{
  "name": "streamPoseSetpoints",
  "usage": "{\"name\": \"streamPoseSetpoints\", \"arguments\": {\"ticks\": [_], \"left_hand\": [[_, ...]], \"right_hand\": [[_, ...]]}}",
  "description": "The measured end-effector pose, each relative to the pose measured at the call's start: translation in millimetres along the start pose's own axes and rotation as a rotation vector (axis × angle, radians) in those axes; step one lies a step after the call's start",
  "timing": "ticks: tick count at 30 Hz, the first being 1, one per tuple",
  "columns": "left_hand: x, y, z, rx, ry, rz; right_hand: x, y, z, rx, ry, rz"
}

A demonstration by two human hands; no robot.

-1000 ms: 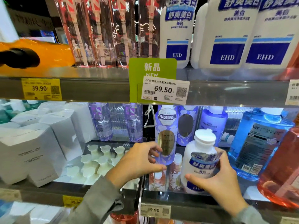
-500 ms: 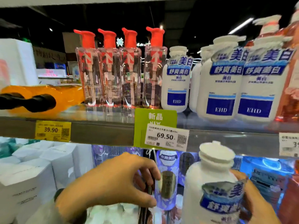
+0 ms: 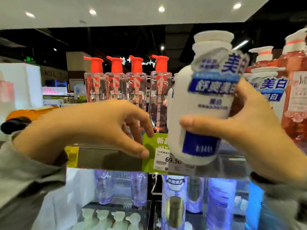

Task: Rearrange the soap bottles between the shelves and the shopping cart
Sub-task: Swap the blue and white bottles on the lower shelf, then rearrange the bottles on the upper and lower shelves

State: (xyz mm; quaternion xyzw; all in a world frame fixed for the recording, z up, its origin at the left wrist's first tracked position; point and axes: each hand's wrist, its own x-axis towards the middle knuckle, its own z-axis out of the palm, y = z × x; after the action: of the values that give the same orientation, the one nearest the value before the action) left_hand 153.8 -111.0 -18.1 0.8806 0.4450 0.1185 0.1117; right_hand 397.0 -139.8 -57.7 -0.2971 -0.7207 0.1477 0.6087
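My right hand [image 3: 245, 123] grips a white soap bottle [image 3: 202, 100] with a blue label and a white cap, held upright in front of the upper shelf [image 3: 108, 158]. It covers the white bottles that stand behind it; one more such bottle [image 3: 265, 80] shows at the right. My left hand [image 3: 93, 130] hovers beside the held bottle at shelf-edge height, fingers loosely curled and holding nothing. Several clear bottles with red pumps [image 3: 126, 83] stand on the upper shelf just behind my left hand.
A green new-product tag with a 69.50 price label [image 3: 159, 153] hangs on the shelf edge. A pink bottle [image 3: 295, 90] stands at the far right. Purple bottles [image 3: 119, 188] and white boxes fill the lower shelf. An orange item [image 3: 25, 113] lies at the left.
My right hand has lifted the white bottle from the lower shelf up to the level of the upper shelf. My left hand rose alongside it. The view tilted upward.
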Motion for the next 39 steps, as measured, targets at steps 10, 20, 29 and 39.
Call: {"name": "streamPoseSetpoints", "arguments": {"ticks": [10,20,29,39], "left_hand": [[43.6,-27.3,-11.7,0.188,0.222,-0.126],[65.3,-43.6,-0.3,0.055,0.172,-0.111],[76.9,-46.2,7.6,0.081,0.127,-0.088],[84.4,-41.8,13.4,0.072,0.101,-0.055]], "right_hand": [[52.6,17.3,43.4,-0.342,0.249,0.014],[45.8,47.0,49.6,-0.531,0.196,0.138],[45.1,45.7,52.6,-0.646,0.132,0.101],[45.6,38.3,43.2,-0.872,0.09,0.128]]}}
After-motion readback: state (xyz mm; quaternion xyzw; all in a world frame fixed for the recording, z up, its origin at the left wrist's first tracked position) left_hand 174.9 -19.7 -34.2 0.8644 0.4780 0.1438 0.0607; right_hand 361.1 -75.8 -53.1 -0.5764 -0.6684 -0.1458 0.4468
